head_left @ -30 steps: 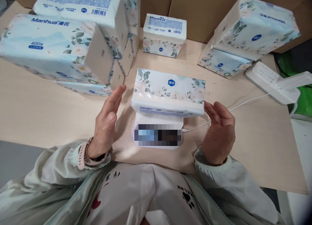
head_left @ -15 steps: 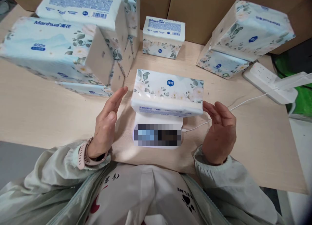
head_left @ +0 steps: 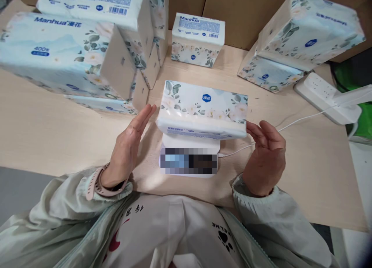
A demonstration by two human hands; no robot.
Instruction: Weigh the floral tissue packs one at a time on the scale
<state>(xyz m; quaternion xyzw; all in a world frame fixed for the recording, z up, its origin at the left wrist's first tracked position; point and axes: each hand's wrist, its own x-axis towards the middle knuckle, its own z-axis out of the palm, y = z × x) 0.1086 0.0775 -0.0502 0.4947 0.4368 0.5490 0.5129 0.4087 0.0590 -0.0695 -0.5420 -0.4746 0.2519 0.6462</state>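
In the middle of the table a flower-printed pack of tissues (head_left: 203, 109) rests on a white device that looks like a small scale (head_left: 190, 144), whose front display is blurred out. My left hand (head_left: 128, 148) is held upright just left of the pack, fingers stretched out, with a small gap between. On the other side my right hand (head_left: 266, 159) has its fingers out, lightly bent, the tips close to the pack's right end; whether they touch it I cannot tell. Neither hand holds anything. A pink watch band is on my left wrist.
Several tissue packs (head_left: 58, 59) are stacked at the back left. A single pack (head_left: 197, 39) stands at the back middle, and two stacked packs (head_left: 308, 35) at the back right. Beside those lies a white power strip (head_left: 328, 97); a white cable (head_left: 302, 122) runs to the device. Brown cardboard rises behind.
The view has shifted slightly. My left fingertips are a little nearer to the pack's left end. Both hands stay open beside the pack, which remains on the device.
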